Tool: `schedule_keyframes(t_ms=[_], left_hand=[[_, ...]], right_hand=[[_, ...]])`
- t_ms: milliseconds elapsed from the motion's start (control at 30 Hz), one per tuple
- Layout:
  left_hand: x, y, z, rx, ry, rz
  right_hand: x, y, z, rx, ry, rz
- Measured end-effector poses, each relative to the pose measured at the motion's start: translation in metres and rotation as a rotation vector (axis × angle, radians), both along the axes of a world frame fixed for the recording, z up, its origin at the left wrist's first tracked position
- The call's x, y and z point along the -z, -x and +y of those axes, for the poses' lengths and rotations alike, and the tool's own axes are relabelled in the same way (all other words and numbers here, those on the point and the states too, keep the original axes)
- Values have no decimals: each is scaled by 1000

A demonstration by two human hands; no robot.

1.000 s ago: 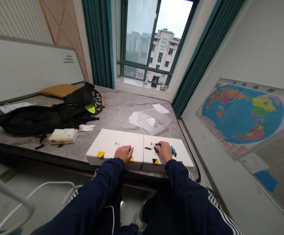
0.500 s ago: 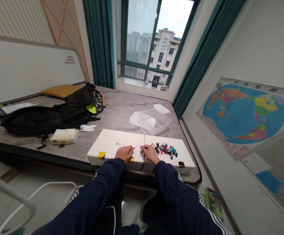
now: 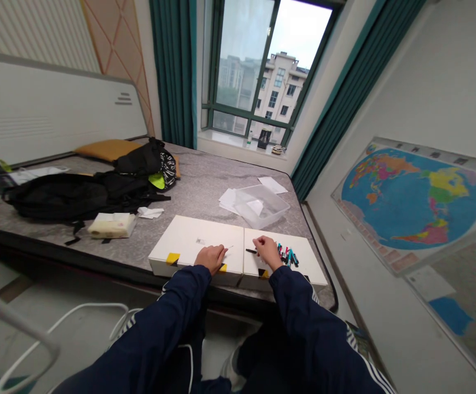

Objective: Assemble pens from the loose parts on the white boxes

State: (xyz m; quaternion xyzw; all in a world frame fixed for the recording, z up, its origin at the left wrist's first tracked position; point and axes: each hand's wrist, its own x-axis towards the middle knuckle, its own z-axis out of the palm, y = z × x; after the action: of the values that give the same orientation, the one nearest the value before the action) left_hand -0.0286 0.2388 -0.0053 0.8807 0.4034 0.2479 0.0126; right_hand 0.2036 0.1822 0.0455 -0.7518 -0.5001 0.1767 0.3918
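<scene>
Two white boxes lie side by side on a grey mattress (image 3: 205,183), with yellow tape on their front edges (image 3: 172,258). My left hand (image 3: 211,258) rests on the left box (image 3: 192,241), a thin pale stick (image 3: 230,247) showing at its fingertips. Over the right box (image 3: 303,265) is my right hand (image 3: 267,251), curled and close to a black pen (image 3: 251,251). Just right of that hand lies a pile of coloured pens (image 3: 287,255), partly hidden behind it. Whether the right fingers grip anything is hard to see.
A clear plastic tub (image 3: 260,207) sits on loose white papers behind the boxes. To the left are a tissue pack (image 3: 112,225) and a black backpack (image 3: 65,197). The mattress edge runs just beyond the boxes' front, above my knees.
My right hand has moved right, from beside the left hand to over the pen pile, covering part of it. A black pen now shows at its left. The left hand stays put.
</scene>
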Motion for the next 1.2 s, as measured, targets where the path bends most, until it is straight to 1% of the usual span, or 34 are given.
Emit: schedule_keyframes(t_ms=[67, 100, 133, 200, 267, 333, 367, 433, 467, 533, 600, 633, 700, 767, 867, 967, 1033, 1100, 1133, 1200], left_hand=[[0, 0, 0, 0, 5, 4], [0, 1, 1, 0, 9, 6], [-1, 1, 1, 1, 12, 8], [-1, 1, 1, 2, 18, 10], [-1, 1, 0, 5, 21, 8], [0, 1, 0, 8, 19, 10], [0, 1, 0, 10, 16, 13], [1, 0, 1, 12, 9, 18], [1, 0, 1, 12, 6, 17], [2, 0, 1, 12, 7, 11], [1, 0, 1, 17, 15, -1], [1, 0, 1, 21, 21, -6], [1, 0, 1, 29, 27, -7], [0, 0, 0, 27, 22, 9], [-1, 0, 0, 16, 10, 30], [-2, 0, -1, 5, 17, 20], [-3, 1, -2, -4, 32, 13], [-3, 1, -2, -8, 51, 12], [-3, 1, -2, -9, 59, 12], [-3, 1, -2, -9, 72, 14]], right_hand=[[-10, -25, -6, 34, 135, -297], [-14, -34, -8, 56, 214, -393], [-17, -42, -10, 80, 291, -453], [-20, -51, -12, 116, 419, -508], [-21, -53, -13, 126, 499, -529], [-18, -47, -14, 139, 511, -544], [-16, -42, -14, 144, 484, -550], [-10, -27, -14, 117, 370, -538], [-6, -17, -14, 71, 303, -504], [5, 8, -12, -87, 197, -358], [18, 34, -8, -236, 155, -105], [24, 47, -4, -272, 149, 43], [36, 69, 3, -260, 130, 323], [43, 86, 10, -187, 86, 528], [44, 95, 16, -100, 17, 664], [33, 81, 16, -2, -62, 672], [20, 58, 13, 78, -110, 601], [5, 26, 9, 124, -107, 433], [-2, 9, 6, 135, -80, 304], [-13, -25, 1, 161, 32, 5]])
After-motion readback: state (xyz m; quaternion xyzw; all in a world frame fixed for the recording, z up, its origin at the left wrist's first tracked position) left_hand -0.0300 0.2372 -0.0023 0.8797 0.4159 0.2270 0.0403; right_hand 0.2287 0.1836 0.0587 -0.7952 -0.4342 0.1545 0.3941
